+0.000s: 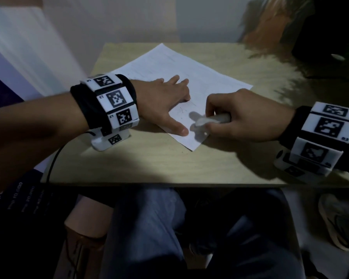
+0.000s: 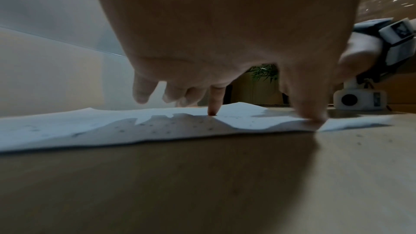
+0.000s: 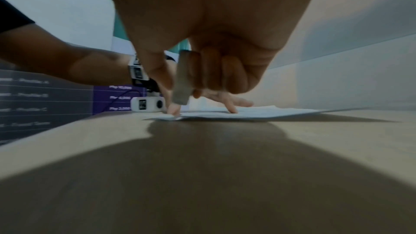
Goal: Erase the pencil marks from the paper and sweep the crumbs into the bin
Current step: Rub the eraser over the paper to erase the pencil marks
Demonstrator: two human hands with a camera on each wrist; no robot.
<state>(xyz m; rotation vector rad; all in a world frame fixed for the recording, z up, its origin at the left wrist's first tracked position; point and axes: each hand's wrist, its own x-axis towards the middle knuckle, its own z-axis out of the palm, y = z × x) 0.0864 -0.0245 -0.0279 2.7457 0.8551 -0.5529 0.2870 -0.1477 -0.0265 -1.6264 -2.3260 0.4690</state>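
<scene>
two hands (image 1: pixel 163 101) (image 1: pixel 248 115) sit on my paper (image 1: pixel 169 71) on the desk (image 1: pixel 149 164). left fingers (image 2: pixel 212 102) spread, pressing it flat; right fingers (image 3: pixel 202 70) pinch the eraser (image 1: pixel 212 119) just beside the left thumb.

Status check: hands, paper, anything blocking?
Left hand flat, pinning paper. Right hand gripping eraser at near corner. Faint marks remain. Nothing blocking; bin unseen.

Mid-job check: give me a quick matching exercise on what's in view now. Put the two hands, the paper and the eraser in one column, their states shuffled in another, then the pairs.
1. left hand
2. right hand
3. paper
4. eraser

A. lies flat on the table
B. gripped, tip near the paper's near corner
C. fingers spread, pressing the sheet
D. curled round the tool

Pairs: 1-C, 2-D, 3-A, 4-B
</scene>
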